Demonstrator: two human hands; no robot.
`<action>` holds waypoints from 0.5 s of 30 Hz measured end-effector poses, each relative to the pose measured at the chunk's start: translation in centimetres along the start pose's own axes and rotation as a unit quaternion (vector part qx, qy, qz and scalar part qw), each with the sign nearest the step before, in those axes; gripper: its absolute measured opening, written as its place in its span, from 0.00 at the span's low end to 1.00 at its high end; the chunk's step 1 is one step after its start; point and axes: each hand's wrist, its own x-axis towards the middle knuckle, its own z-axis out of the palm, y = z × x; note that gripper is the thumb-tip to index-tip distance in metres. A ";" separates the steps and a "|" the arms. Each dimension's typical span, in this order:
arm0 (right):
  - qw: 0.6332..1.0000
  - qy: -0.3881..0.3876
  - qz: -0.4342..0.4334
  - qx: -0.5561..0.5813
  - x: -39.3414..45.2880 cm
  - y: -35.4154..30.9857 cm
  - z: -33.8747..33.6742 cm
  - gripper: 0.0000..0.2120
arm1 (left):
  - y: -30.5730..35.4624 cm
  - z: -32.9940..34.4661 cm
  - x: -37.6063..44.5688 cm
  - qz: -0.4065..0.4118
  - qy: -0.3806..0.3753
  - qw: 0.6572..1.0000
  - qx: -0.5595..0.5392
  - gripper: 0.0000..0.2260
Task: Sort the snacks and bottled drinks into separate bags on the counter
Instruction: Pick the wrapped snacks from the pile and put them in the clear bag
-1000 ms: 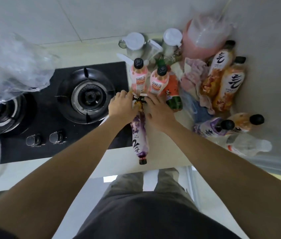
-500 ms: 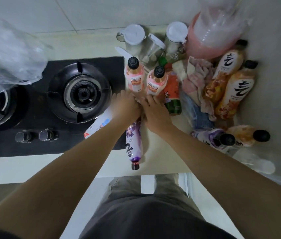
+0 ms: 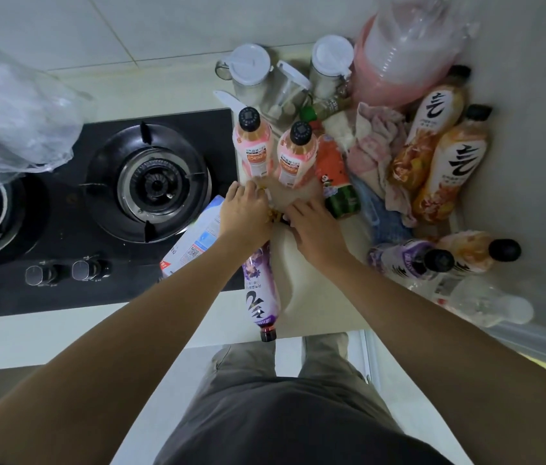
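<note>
Both hands are brought together at the counter's middle: the left hand and the right hand are curled around something small and yellowish between them, too hidden to be named. What is pinched, and how firmly, cannot be told. A purple bottle lies just near of the hands, its long axis running far to near, cap toward the counter edge; the left hand is judged nearer to it. Two pink bottles stand just beyond the fingers. A clear bag hangs well apart at far left.
</note>
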 end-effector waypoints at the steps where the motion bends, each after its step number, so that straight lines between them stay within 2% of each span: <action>1: 1.000 0.006 0.003 -0.002 -0.5 0.0 0.0 0.09 | 0.0 0.1 -0.2 0.014 0.011 1.000 0.014 0.21; 3: 1.000 0.016 0.015 0.000 -1.5 0.0 -0.2 0.08 | 0.1 0.5 -0.6 0.037 0.011 0.999 0.035 0.23; 7: 0.999 0.017 0.049 0.016 -3.5 -0.1 -0.6 0.09 | 0.7 1.1 -0.9 0.029 -0.012 0.998 0.058 0.36; 11: 0.996 0.022 0.076 0.033 -5.9 -0.1 -1.1 0.12 | 1.8 0.9 -1.3 0.053 -0.040 0.995 0.080 0.32; 15: 0.990 0.036 0.122 0.054 -7.6 0.3 -1.1 0.14 | 2.7 1.2 -2.5 0.096 -0.043 0.991 0.088 0.33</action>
